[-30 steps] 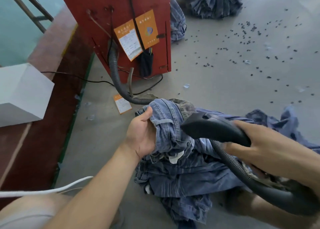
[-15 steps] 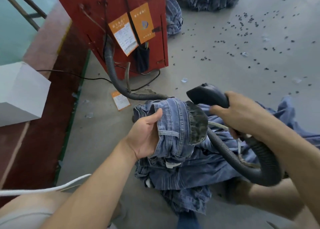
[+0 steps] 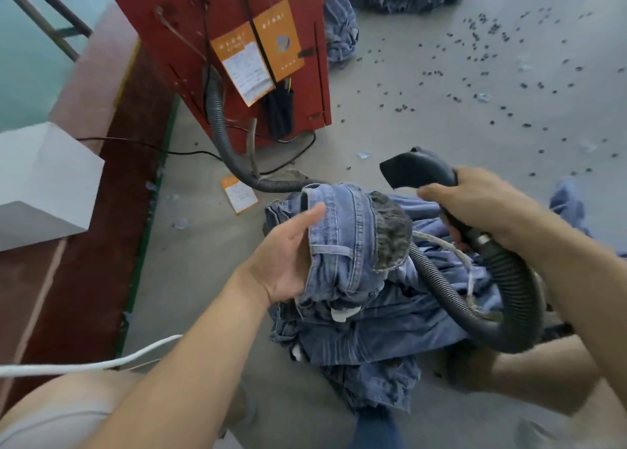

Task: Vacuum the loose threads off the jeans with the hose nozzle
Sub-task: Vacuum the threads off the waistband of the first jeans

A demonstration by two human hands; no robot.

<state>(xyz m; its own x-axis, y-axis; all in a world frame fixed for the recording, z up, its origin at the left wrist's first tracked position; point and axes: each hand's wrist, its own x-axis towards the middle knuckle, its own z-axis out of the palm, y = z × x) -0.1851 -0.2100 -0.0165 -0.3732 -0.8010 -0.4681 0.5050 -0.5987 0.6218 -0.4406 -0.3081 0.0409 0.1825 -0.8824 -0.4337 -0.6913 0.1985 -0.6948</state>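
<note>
1. The grey concrete floor (image 3: pixel 424 116) lies open beyond the jeans, sprinkled with small dark bits (image 3: pixel 475 38); a red machine cabinet (image 3: pixel 217 24) stands near on the far left side, a white box (image 3: pixel 44 180) further left.
2. The jeans (image 3: pixel 349 245) are faded blue denim, bunched over a heap of more denim on the floor, a dark grey lining flap turned out at the right side.
3. The left hand (image 3: pixel 285 262) grips the bunched jeans, thumb laid over the top.
4. The right hand (image 3: pixel 481 201) curls round the black hose nozzle (image 3: pixel 414 170), held just above and beside the jeans, apart from them; its corrugated hose (image 3: pixel 509 296) loops down, then runs to the cabinet.
</note>
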